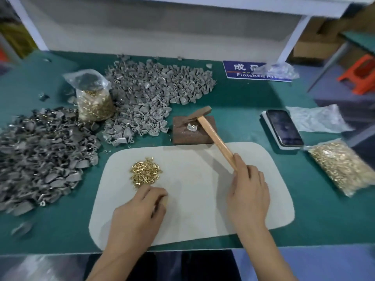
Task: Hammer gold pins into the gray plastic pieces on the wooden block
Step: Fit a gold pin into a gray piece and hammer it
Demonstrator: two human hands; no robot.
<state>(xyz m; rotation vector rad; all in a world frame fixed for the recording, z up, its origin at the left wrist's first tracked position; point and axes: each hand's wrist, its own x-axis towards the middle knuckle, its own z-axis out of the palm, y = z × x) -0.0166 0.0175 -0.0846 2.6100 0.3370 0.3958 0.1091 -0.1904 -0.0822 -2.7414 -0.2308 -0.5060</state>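
Where gold pins (145, 171) lie: one pile.

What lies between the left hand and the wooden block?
In the head view, the loose pile of gold pins on the white mat lies between the left hand and the block; beyond it, bare mat.

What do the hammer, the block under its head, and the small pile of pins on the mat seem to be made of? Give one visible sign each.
Hammer: pale wooden handle with grain; head brownish, likely wood or dull metal.
Block: dark brown wood, matte, pitted top.
Pins: shiny gold-coloured metal, probably brass.
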